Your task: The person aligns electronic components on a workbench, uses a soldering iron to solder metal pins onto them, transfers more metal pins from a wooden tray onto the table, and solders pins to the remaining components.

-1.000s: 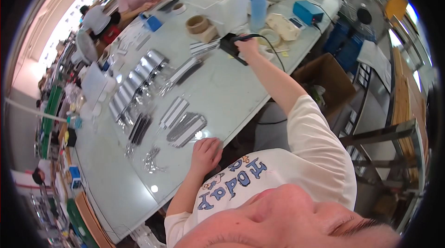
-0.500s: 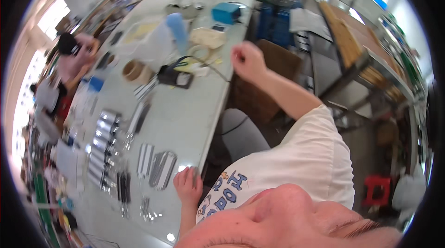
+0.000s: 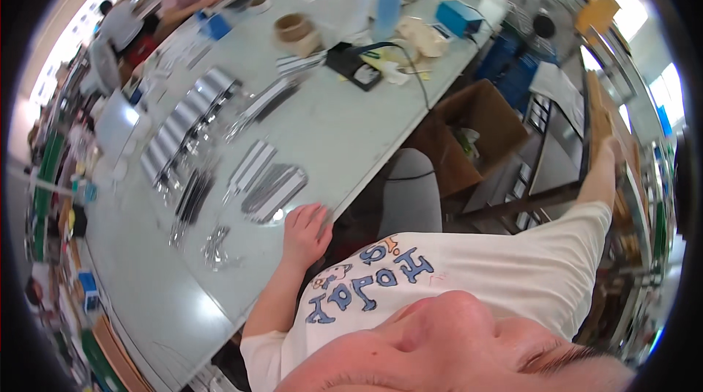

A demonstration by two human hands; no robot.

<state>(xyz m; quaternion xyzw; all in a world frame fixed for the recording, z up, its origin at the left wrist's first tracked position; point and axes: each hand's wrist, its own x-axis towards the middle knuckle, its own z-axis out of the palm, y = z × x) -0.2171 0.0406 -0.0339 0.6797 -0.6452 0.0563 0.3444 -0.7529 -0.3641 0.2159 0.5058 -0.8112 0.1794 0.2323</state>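
A: Left hand [image 3: 306, 234]?
B: Resting at the counter [image 3: 329, 135] edge, fingers slightly apart, gripping nothing visible. Probably bracing the lean.
A: Striped strips [image 3: 274, 193]?
B: Just beyond, likely kept within reach.
A: Right hand [image 3: 609, 150]?
B: By wooden boards [image 3: 597, 108]; finger state, can't tell.

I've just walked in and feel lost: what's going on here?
A person's left hand rests at the edge of a pale table, beside a pile of silvery strips. The right hand is stretched far to the side, by some wooden boards; whether it holds anything is unclear. On the table, a black block lies untouched.
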